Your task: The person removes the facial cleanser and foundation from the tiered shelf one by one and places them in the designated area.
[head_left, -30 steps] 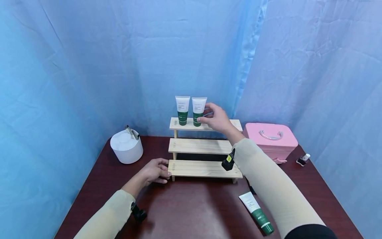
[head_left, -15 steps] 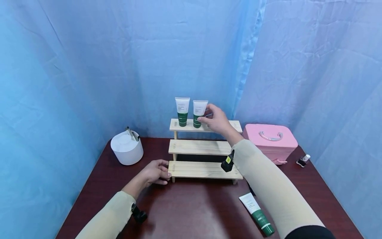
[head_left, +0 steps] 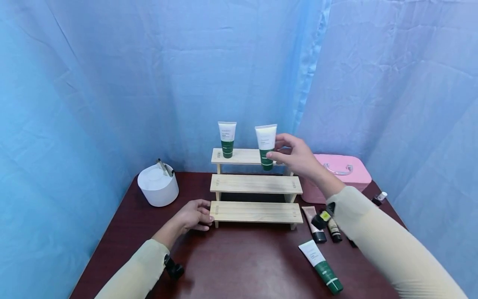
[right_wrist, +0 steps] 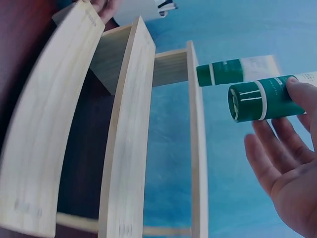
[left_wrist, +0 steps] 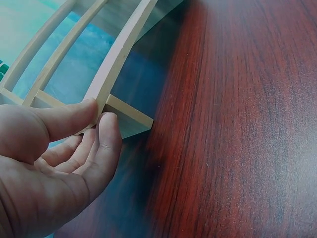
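From here I'm watching the right hand point(head_left: 295, 155) pinching a green-white tube point(head_left: 266, 143), long axis nearly upright, cap down; it is hanging apart from the far shelf point(head_left: 244, 156), right of the standing tube point(head_left: 227, 143). The left hand point(head_left: 193, 215) is gripping the near shelf point(head_left: 257, 212) at its left end.

White-and-green tubes point(head_left: 266, 139), pale rack point(head_left: 257, 185) (faintly grained), pink case point(head_left: 343, 160), red-brown table point(head_left: 242, 257), blue curtain point(head_left: 149, 83)

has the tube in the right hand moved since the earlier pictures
Yes: in the head view, the held tube has moved right, farther from the standing tube on the top shelf.
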Demonstrator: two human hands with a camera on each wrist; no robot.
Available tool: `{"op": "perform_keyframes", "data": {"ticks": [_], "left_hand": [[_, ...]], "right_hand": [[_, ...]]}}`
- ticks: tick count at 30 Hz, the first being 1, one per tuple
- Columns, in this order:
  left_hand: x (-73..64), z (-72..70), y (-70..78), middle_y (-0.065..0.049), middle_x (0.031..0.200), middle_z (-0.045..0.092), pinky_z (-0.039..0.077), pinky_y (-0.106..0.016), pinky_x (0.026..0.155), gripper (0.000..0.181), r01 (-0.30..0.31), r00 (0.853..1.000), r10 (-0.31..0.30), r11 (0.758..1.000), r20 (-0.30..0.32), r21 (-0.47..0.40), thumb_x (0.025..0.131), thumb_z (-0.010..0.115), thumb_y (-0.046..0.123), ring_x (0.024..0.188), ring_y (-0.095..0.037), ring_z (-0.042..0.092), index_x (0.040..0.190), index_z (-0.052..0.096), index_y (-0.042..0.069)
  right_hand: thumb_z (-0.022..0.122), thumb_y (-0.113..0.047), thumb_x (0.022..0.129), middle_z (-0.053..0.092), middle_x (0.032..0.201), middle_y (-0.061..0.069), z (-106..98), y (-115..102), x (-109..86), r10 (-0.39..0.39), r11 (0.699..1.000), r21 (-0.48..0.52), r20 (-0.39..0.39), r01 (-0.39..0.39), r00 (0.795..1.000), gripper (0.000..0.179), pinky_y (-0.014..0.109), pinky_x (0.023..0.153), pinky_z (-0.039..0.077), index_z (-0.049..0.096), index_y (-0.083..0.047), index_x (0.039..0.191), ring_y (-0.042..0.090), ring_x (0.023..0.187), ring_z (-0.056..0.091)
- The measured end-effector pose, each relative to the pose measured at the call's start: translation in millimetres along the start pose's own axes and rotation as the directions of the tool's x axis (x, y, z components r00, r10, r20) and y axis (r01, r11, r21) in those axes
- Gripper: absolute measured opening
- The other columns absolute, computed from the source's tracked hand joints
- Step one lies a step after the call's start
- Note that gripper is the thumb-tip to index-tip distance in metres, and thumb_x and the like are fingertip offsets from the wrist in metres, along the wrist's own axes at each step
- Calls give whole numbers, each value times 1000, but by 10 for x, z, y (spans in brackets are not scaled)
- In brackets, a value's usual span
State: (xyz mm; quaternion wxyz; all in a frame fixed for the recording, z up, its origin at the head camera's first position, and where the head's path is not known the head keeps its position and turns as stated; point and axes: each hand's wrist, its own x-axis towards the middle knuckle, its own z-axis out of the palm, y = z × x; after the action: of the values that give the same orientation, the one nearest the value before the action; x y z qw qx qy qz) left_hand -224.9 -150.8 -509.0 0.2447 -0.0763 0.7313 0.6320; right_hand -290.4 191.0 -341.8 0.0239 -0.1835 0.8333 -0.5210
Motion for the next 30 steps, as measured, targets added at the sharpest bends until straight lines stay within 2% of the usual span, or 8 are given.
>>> {"op": "perform_keyframes", "data": {"ticks": [4, 8, 12, 17, 24, 30], "left_hand": [[-3, -4, 1, -16, 104, 63, 64, -37, 66, 63, 11, 1000, -11, 1000, -1, 1, 87, 73, -10, 84, -25, 68, 144, 47, 0], [2, -10, -4, -17, 105, 63, 64, -37, 67, 64, 15, 1000, -15, 1000, -3, 2, 87, 73, -10, 85, -26, 68, 144, 46, 0], [14, -19, -24, -17, 105, 64, 64, -37, 67, 64, 17, 1000, -17, 1000, -4, -3, 88, 73, -10, 84, -26, 68, 145, 46, 1], [23, -21, -20, -17, 106, 64, 64, -38, 68, 64, 18, 1000, -18, 1000, -11, -8, 88, 73, -9, 85, -25, 68, 145, 47, 1], [8, -1, -10, -18, 107, 64, 65, -39, 68, 63, 17, 1000, -17, 1000, -2, -8, 89, 72, -9, 85, -25, 68, 145, 46, 1], [4, 1, -5, -17, 107, 64, 65, -39, 68, 63, 15, 1000, -15, 1000, 1, -13, 89, 72, -8, 85, -25, 68, 146, 46, 1]], "right_hand": [[80, -22, 92, 64, 121, 18, -201, 10, -311, 3, 999, 45, -3, -3, 1000, 49, 44, 86, 63, 58, -9, 135, 23, 106, 72], [79, -20, 93, 64, 119, 20, -404, 38, -665, 16, 1000, 19, 0, -16, 1000, 49, 43, 82, 64, 56, -5, 134, 16, 102, 73], [77, -17, 94, 67, 117, 15, -563, 150, -1024, 29, 999, -14, 4, -29, 1000, 48, 40, 79, 65, 55, -1, 133, 12, 100, 73], [75, -14, 95, 70, 110, 10, -682, 377, -1432, 84, 996, -35, -10, -84, 996, 49, 40, 74, 65, 54, 5, 135, 10, 96, 74], [73, -15, 97, 73, 102, 7, -807, 793, -1985, 185, 978, -85, -46, -188, 982, 48, 38, 70, 65, 56, 4, 138, 14, 87, 75], [70, -14, 99, 74, 101, 5, -870, 1164, -2360, 243, 962, -117, -42, -246, 969, 47, 37, 68, 64, 55, 6, 139, 17, 82, 75]]}}
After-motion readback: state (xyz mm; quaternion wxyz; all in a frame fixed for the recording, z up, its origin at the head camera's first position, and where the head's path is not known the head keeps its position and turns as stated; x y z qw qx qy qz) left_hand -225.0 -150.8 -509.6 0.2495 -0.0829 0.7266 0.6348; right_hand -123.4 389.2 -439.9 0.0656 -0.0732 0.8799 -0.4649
